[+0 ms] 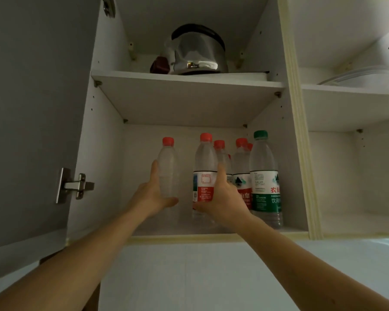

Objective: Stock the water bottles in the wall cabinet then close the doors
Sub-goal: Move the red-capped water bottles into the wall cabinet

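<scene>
Left hand (154, 194) grips unlabelled clear red-capped plastic bottle (167, 167), right hand (222, 196) grips red-labelled bottle (203, 171); both upright, apparently being shelved in white wall cabinet (103, 153).

On the green-capped bottle (265, 176) we read "农夫" in red and "饮用" in white; the red-labelled bottles' (203, 182) print was too small to read.

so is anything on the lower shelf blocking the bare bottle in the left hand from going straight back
Nothing visible does. The left hand holds the bare bottle at the left of the lower shelf, and the space behind it looks open. The other bottles cluster to the right.
</scene>
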Motion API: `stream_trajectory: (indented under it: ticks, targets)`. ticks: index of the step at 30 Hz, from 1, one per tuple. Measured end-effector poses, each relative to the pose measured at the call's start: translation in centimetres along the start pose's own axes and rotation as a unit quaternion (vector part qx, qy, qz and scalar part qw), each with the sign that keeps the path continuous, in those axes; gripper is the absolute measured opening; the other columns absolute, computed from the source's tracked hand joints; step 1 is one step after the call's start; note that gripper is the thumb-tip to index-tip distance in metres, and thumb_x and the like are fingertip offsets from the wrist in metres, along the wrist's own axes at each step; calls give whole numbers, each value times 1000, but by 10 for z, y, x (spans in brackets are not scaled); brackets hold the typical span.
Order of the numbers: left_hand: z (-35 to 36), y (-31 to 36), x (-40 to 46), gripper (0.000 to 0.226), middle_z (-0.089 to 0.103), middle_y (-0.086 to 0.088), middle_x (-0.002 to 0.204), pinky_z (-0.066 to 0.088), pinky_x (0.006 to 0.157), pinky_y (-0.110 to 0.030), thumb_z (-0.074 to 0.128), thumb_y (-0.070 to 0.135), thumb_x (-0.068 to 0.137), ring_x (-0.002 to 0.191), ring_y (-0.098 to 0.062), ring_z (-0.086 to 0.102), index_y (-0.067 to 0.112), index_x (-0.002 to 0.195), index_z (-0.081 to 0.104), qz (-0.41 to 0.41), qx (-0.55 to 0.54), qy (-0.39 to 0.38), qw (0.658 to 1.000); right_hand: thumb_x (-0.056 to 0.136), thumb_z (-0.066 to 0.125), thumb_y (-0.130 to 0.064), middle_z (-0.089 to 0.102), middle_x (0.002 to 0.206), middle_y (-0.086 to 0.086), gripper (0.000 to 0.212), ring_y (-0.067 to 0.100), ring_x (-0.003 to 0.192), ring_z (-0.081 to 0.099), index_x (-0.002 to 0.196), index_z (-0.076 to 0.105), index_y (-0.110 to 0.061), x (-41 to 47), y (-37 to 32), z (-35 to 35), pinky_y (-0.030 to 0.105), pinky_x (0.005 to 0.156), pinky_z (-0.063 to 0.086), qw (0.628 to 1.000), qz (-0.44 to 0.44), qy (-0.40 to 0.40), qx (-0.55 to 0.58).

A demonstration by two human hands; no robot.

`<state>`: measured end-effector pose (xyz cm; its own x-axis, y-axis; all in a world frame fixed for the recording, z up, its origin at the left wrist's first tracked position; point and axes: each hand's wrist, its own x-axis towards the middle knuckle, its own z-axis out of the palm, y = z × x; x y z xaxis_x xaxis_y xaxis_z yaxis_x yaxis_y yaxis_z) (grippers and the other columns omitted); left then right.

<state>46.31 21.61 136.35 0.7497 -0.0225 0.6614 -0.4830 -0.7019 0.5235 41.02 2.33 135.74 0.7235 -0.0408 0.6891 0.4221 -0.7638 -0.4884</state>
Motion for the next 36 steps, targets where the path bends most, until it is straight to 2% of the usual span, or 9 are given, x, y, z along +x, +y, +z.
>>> stream_trajectory:
  ticks: [4, 7, 11, 16, 20, 24, 28, 32, 36]
  targets:
    - [-18, -19, 0, 135, 46, -14, 151, 55, 96, -51, 87, 29, 78, 117, -31, 58, 44, 154, -22, -26, -12, 11, 1000, 73, 91, -33, 61, 128, 8, 121, 27, 111, 65, 158, 4, -24, 8, -9, 7, 50, 97, 55, 999, -19, -28, 8]
    - [-26, -33, -1, 134, 43, -16, 152, 51, 101, -49, 86, 24, 79, 127, -34, 54, 42, 155, -22, -37, -20, 35, 999, 70, 93, -33, 65, 123, 6, 129, 25, 107, 66, 159, -1, -22, 17, -18, 15, 46, 96, 56, 997, -33, -63, 15]
    - [-31, -44, -2, 131, 54, -19, 138, 53, 81, -41, 84, 27, 81, 100, -27, 62, 43, 154, -25, -56, 41, 74, 995, 70, 93, -29, 66, 120, 6, 137, 25, 106, 67, 159, -10, -24, 32, -23, 28, 48, 99, 55, 993, -35, -109, 35]
    - [-37, -48, 5, 133, 51, -21, 143, 51, 88, -41, 83, 32, 83, 113, -34, 62, 39, 152, -30, -67, 91, 56, 992, 72, 92, -24, 62, 128, 9, 136, 26, 109, 66, 158, -13, -24, 50, -31, 47, 46, 97, 56, 986, -39, -147, 67]
    - [-37, -46, 9, 131, 46, -23, 150, 49, 96, -44, 81, 30, 85, 119, -35, 60, 31, 153, -32, -90, 108, 39, 989, 82, 84, -15, 52, 133, 11, 124, 23, 101, 63, 158, -15, -22, 61, -37, 59, 30, 77, 60, 973, -16, -185, 134]
    - [-38, -49, 15, 129, 42, -23, 154, 45, 105, -46, 78, 27, 88, 126, -36, 57, 26, 153, -33, -103, 120, 26, 987, 80, 85, -15, 51, 129, 11, 110, 30, 110, 59, 153, 3, -22, 76, -40, 71, 51, 89, 55, 971, 3, -201, 126]
    - [-39, -55, 30, 130, 39, -23, 155, 45, 108, -49, 80, 25, 86, 128, -37, 54, 26, 154, -31, -128, 108, 9, 986, 76, 88, -11, 50, 128, 11, 95, 31, 111, 59, 142, 21, -19, 92, -36, 79, 42, 73, 62, 968, 8, -229, 106]
    - [-37, -70, 51, 130, 37, -21, 156, 44, 109, -55, 82, 13, 83, 130, -40, 50, 31, 157, -24, -149, 53, 11, 987, 74, 87, -4, 56, 128, 12, 85, 33, 112, 64, 137, 31, -16, 116, -29, 86, 51, 82, 62, 960, 2, -263, 100]
    - [-38, -79, 66, 117, 42, -19, 151, 47, 105, -57, 86, 14, 79, 129, -39, 50, 26, 160, 3, -153, 65, 5, 986, 75, 85, 2, 62, 125, 16, 80, 34, 107, 68, 135, 34, -13, 134, -29, 95, 53, 84, 61, 950, 7, -297, 95]
